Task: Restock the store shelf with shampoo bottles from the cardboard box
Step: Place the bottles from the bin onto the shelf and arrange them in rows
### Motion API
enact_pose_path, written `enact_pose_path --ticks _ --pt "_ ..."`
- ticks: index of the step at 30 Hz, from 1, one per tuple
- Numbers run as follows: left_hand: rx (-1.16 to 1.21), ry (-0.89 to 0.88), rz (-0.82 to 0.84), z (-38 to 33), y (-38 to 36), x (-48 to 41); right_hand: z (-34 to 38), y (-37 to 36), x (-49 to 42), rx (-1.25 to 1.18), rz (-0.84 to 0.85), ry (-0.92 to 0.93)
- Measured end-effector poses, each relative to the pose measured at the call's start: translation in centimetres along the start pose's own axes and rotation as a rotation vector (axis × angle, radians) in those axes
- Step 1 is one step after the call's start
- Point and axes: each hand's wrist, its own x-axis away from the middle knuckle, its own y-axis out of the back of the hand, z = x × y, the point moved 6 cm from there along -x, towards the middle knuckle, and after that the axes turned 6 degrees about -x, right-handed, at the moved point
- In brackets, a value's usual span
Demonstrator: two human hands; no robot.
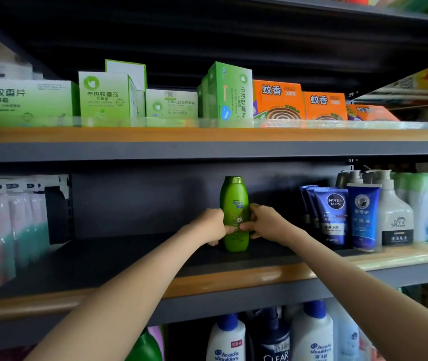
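Hands, left hand (211, 225) and right hand (265, 221), clasp glossy, rounded green plastic shampoo bottle (235, 201) upright on dark matte shelf (129, 256).

Our two hands cover the lower label of the green shampoo bottle (234, 204). Left of it, hanging packets (2, 230) blur beyond reading. Below it, white bottles (227, 340) are cut off by the frame's bottom edge.
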Motion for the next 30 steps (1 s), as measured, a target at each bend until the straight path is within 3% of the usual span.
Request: enact_pose_path --ticks 4,9,18,21,25,27,30 --pt "-0.040 -0.016 -0.025 -0.4 0.4 0.4 0.5 0.6 0.9 0.249 -0.052 0.003" --pt "-0.096 -0.006 -0.092 -0.7 1.6 3.0 1.7 1.5 3.5 0.271 -0.176 0.034" --pt "0.424 -0.022 -0.480 -0.1 3.3 16.1 8.9 -1.6 14.4 -0.276 -0.318 0.270" --pt "0.520 0.003 -0.601 1.9 1.3 23.6 9.5 -5.5 19.7 -0.455 -0.225 0.309" --pt "0.521 0.178 -0.535 8.3 -4.8 32.8 7.8 -15.0 26.0 -0.502 0.025 0.193" --pt "0.479 0.333 -0.452 13.3 -8.9 37.1 6.5 -21.1 29.7 -0.456 0.159 0.103" --pt "0.403 0.608 -0.176 21.3 -15.6 44.3 4.1 -30.3 35.4 -0.337 0.413 -0.014"
